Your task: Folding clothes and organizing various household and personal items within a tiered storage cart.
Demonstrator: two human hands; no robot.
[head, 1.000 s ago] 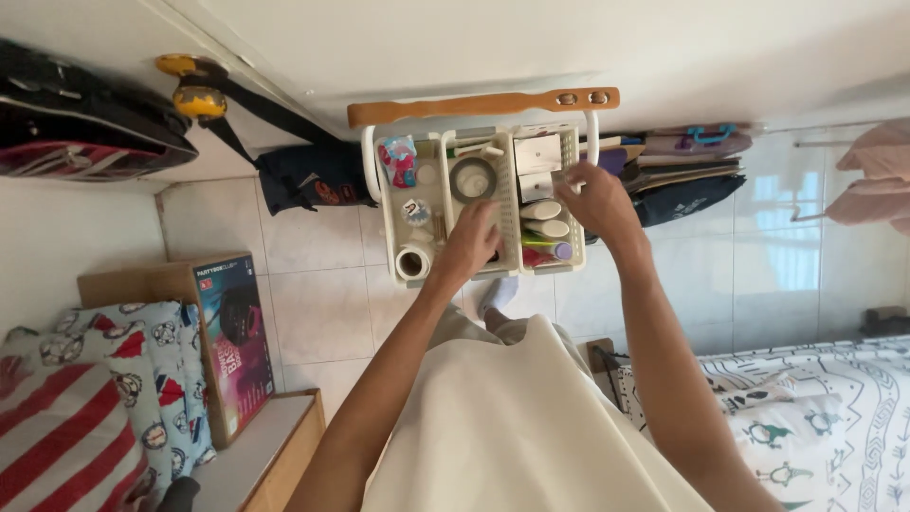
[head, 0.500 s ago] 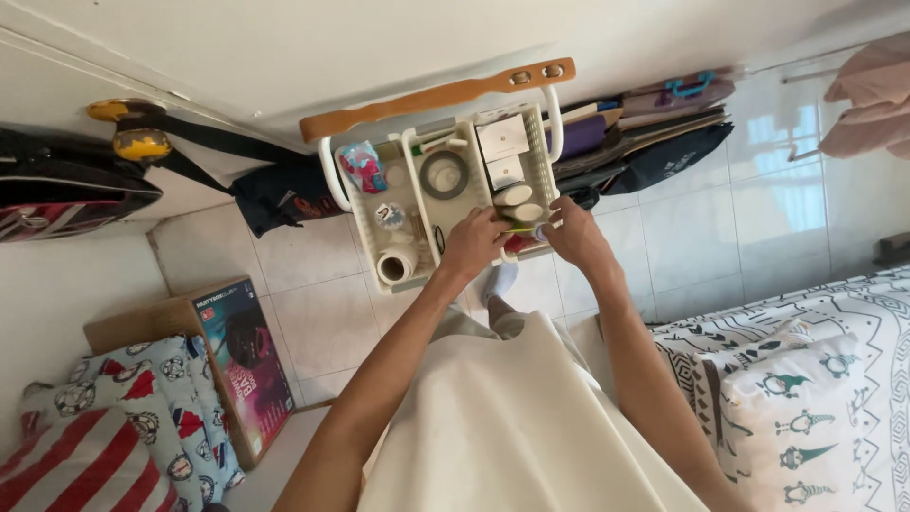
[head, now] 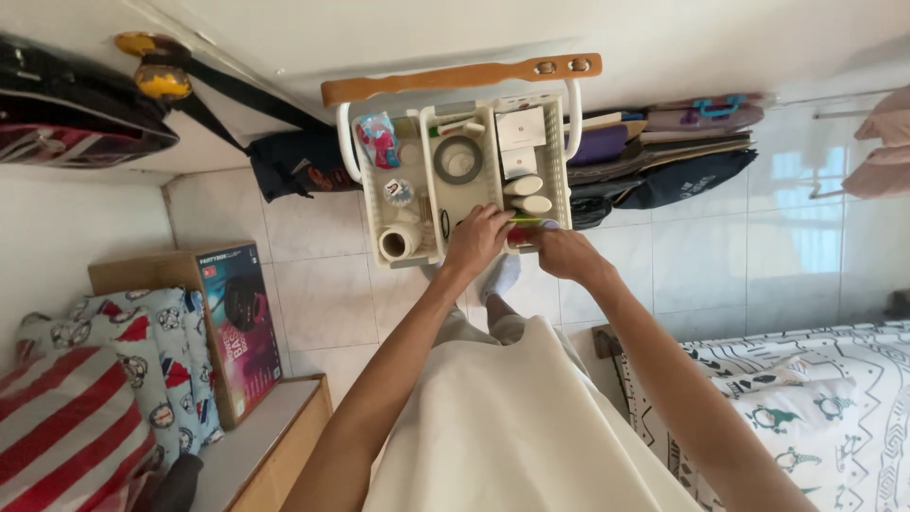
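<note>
Cream garment, bare arms

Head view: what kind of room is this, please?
Probably a small bedroom: a bed with patterned bedding, cushions on a low shelf, and a white trolley of toiletries that both hands reach into.

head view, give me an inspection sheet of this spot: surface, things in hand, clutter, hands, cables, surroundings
surface: pale tiled floor, a white basket cart with a wooden handle stands on it
job's things: green and red tubes at the near end of the cart's right bin, both hands on them
clutter: tape ring, paper roll, small white boxes, white bottles, a colourful packet
grippers: left hand and right hand meet at the tubes; the grip itself is hidden
cables: nothing seen
surroundings: printed box and striped pillow on one side, patterned bedding on the other, dark bags along the wall
</note>
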